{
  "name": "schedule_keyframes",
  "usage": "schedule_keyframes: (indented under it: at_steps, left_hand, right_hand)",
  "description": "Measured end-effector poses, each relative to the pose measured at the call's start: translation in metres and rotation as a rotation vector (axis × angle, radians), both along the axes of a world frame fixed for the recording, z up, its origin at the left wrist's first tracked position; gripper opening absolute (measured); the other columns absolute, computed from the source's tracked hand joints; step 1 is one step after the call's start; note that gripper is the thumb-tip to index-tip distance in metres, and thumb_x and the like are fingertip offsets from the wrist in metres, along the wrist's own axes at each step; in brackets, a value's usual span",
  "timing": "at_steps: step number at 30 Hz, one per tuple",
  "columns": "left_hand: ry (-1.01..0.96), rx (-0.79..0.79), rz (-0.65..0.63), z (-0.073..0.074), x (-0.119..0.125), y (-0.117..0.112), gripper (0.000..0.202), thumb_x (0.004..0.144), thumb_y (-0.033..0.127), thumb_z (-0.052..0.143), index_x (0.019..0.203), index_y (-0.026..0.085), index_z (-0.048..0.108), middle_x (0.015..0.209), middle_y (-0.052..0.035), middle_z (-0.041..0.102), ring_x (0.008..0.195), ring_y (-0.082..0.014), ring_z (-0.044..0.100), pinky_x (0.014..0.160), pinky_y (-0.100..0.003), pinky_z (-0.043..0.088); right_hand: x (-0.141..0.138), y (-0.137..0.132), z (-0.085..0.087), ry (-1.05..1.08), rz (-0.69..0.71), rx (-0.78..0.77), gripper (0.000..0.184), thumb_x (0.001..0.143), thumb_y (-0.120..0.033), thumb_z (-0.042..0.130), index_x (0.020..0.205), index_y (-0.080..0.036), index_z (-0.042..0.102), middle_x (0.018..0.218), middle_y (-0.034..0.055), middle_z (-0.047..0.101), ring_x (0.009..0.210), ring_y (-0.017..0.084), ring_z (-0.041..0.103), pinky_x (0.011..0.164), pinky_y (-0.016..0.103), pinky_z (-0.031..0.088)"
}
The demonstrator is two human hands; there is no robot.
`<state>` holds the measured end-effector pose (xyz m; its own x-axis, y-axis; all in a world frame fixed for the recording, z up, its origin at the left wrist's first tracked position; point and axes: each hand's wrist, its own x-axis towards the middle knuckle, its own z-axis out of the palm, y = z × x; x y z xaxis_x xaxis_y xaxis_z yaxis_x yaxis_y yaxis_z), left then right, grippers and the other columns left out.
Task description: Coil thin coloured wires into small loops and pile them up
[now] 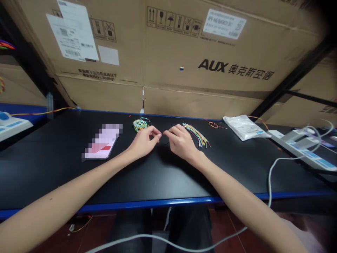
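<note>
My left hand [144,142] and my right hand [180,142] meet above the black table top [52,168], their fingertips pinching a thin dark wire [163,142]. The wire curves down in a small loop and is hard to see against the black surface. To the right of my right hand fans a bundle of thin multicoloured wires [196,135]. Beyond my left hand lies a small coil of yellow, green and blue loops [140,124], probably wire or rubber bands. Neither hand touches the bundle or the coil.
A phone [102,141] with a blurred screen lies left. On the right are a white plastic packet [244,127], a loose orange wire [214,124] and a white power strip [302,149] with cables. Large cardboard boxes [205,52] stand behind the table's far edge.
</note>
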<state>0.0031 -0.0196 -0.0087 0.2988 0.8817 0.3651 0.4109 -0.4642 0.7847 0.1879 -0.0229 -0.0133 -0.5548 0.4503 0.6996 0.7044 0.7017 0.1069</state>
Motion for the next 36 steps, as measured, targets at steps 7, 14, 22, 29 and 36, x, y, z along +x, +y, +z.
schedule_keyframes:
  at_steps: [7,14,22,29,36]
  left_hand:
    - [-0.044,-0.054,-0.054,-0.0012,-0.0015,0.0027,0.019,0.084,0.036,0.055,0.081,0.018,0.061,0.068,-0.0016,0.064,0.065,-0.0165,0.060,0.064,-0.030,0.046]
    - [-0.102,-0.140,-0.059,0.0000,0.0001,0.0040,0.022,0.083,0.036,0.056,0.075,0.017,0.062,0.065,-0.0007,0.061,0.063,-0.0146,0.055,0.063,-0.028,0.043]
    - [-0.073,-0.113,-0.054,0.0017,-0.0010,0.0034,0.021,0.082,0.035,0.056,0.074,0.017,0.064,0.063,-0.0007,0.062,0.062,-0.0150,0.056,0.063,-0.028,0.044]
    - [-0.033,-0.061,-0.048,0.0036,-0.0025,0.0035,0.019,0.082,0.033,0.057,0.080,0.017,0.068,0.074,-0.0018,0.069,0.070,-0.0162,0.062,0.070,-0.029,0.048]
    - [-0.082,-0.138,-0.021,0.0082,-0.0011,0.0008,0.011,0.080,0.026,0.060,0.084,0.016,0.062,0.065,0.0003,0.066,0.064,-0.0147,0.063,0.069,-0.029,0.050]
  right_hand:
    - [0.0001,-0.0001,-0.0003,0.054,0.026,-0.041,0.030,0.083,0.000,0.044,0.090,-0.019,0.066,0.079,0.0069,0.059,0.077,0.020,0.046,0.071,0.031,0.043]
    - [-0.0003,-0.0008,-0.0013,0.077,0.028,-0.009,0.029,0.085,-0.001,0.043,0.090,-0.018,0.066,0.078,0.0070,0.059,0.077,0.019,0.046,0.070,0.031,0.043]
    - [-0.0001,-0.0014,-0.0011,-0.051,0.009,0.082,0.030,0.085,-0.002,0.041,0.091,-0.016,0.067,0.079,0.0085,0.059,0.075,0.020,0.043,0.070,0.034,0.041]
    - [-0.0005,-0.0012,-0.0006,-0.004,-0.001,0.060,0.031,0.084,0.000,0.041,0.091,-0.016,0.067,0.078,0.0081,0.059,0.076,0.020,0.044,0.071,0.034,0.041]
    - [-0.0024,-0.0027,0.0011,0.029,-0.009,0.061,0.027,0.082,0.001,0.044,0.087,-0.015,0.066,0.077,0.0072,0.060,0.076,0.019,0.044,0.071,0.031,0.042]
